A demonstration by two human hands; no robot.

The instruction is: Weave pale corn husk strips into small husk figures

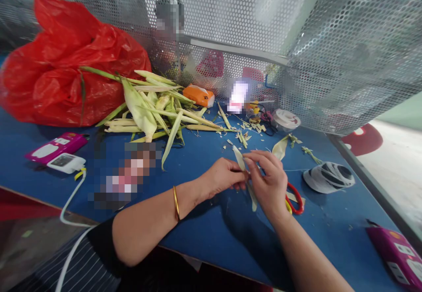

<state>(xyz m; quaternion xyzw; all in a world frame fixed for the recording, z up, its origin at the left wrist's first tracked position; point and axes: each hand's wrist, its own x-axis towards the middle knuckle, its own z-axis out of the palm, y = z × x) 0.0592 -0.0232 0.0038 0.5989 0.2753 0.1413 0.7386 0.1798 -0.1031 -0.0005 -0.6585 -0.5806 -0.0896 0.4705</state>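
Between my two hands is a pale strip of corn husk [240, 159], its upper end sticking out above the fingers and its lower end hanging below. My left hand [227, 177] pinches the strip from the left side. The fingers of my right hand [268, 175] are closed on the same strip from the right. Scissors with red and yellow handles [298, 199] lie partly hidden beneath my right wrist. Beyond that hand lies another piece of husk [280, 148]. A thin white thread runs right toward a spool of thread [329, 177].
A pile of corn husks [141, 111] lies at the left, before a red plastic bag [66, 72]. An orange packet [198, 95] and husk scraps [244, 138] are farther back. Purple boxes [56, 147] sit at both sides. Perforated metal mesh [231, 15] borders the blue table [194, 235].
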